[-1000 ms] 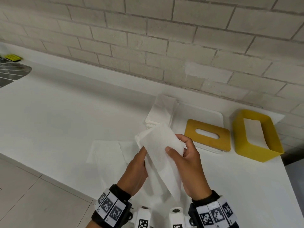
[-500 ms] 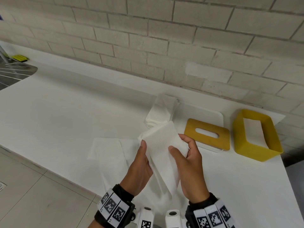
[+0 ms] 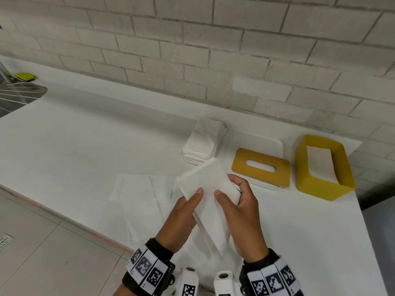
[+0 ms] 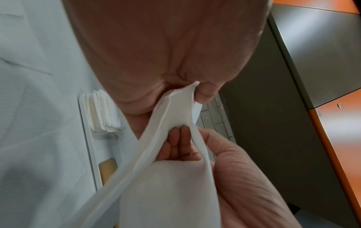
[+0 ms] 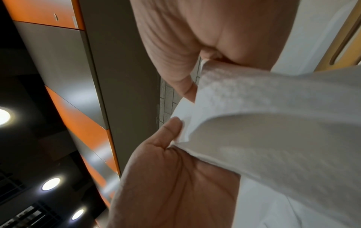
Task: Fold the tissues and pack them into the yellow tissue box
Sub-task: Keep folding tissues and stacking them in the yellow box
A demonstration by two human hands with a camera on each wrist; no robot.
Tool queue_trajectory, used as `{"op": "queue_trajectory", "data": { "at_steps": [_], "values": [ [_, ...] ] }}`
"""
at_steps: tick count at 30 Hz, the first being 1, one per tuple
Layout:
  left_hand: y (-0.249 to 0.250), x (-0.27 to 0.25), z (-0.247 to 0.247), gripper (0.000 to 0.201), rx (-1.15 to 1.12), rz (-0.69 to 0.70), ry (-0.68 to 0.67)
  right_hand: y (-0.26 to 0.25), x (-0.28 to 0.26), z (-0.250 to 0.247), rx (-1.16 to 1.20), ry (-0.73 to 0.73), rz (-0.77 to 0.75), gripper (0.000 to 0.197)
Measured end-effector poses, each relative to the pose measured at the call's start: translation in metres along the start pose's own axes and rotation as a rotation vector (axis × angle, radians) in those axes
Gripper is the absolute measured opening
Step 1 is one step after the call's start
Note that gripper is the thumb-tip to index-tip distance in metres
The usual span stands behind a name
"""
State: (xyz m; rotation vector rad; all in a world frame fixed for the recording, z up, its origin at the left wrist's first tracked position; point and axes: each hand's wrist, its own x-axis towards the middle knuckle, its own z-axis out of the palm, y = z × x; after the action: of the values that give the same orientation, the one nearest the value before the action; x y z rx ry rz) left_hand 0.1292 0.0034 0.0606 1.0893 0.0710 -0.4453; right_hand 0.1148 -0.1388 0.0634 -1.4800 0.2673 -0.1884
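Note:
A white tissue (image 3: 208,189), folded over, is held above the counter's front edge by both hands. My left hand (image 3: 186,212) pinches its left side, thumb on top. My right hand (image 3: 237,201) pinches its right side, thumb on top and fingers curled behind. The wrist views show the same tissue (image 4: 171,177) (image 5: 273,108) gripped at its fold. The yellow tissue box (image 3: 307,180) stands open at the right with white tissue inside. Its yellow slotted lid (image 3: 241,165) lies on a white tray (image 3: 269,144). A stack of folded tissues (image 3: 203,144) lies behind my hands.
Unfolded tissues (image 3: 141,189) lie flat on the white counter (image 3: 85,146) to the left of my hands. A brick wall (image 3: 213,50) runs along the back. A metal sink drainer (image 3: 15,97) and a yellow sponge (image 3: 25,76) are at the far left. The counter ends just right of the box.
Both hands have lifted the tissue slightly up and away, and the thumbs have moved closer together on it. The tissue looks flatter and more neatly folded than before.

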Motion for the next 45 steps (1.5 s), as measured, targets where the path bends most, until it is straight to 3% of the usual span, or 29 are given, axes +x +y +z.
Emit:
{"op": "queue_trajectory", "data": {
  "at_steps": [6,9,12,16,21,24,30,35,45],
  "values": [
    [-0.001,0.005,0.021,0.039,-0.102,0.001,0.05,-0.006,0.003,-0.037,-0.247,-0.009,-0.029,0.039],
    [-0.003,0.011,0.031,0.046,-0.133,-0.031,0.041,-0.013,0.012,-0.065,-0.341,-0.147,-0.037,0.045],
    [-0.012,0.02,0.04,0.053,-0.105,-0.062,-0.014,-0.022,0.019,-0.088,-0.355,-0.325,-0.009,0.037],
    [-0.025,0.031,0.054,0.056,-0.061,-0.049,-0.089,-0.03,0.023,-0.12,-0.359,-0.38,0.033,0.024],
    [-0.036,0.052,0.058,0.033,0.426,0.185,-0.077,-0.035,0.032,-0.168,-0.752,-0.376,-0.091,0.013],
    [-0.048,0.071,0.064,0.02,0.712,0.237,-0.107,-0.036,0.042,-0.185,-1.079,-0.34,-0.176,0.018],
    [-0.075,0.1,0.076,0.015,1.139,0.331,-0.132,-0.019,0.056,-0.2,-1.37,-0.335,-0.112,0.022],
    [-0.094,0.115,0.07,0.018,1.214,0.316,-0.203,0.009,0.057,-0.202,-1.392,-0.414,-0.003,0.027],
    [-0.091,0.119,0.068,0.019,1.146,0.374,-0.208,0.003,0.059,-0.197,-1.441,-0.376,-0.047,0.023]
  ]
}}
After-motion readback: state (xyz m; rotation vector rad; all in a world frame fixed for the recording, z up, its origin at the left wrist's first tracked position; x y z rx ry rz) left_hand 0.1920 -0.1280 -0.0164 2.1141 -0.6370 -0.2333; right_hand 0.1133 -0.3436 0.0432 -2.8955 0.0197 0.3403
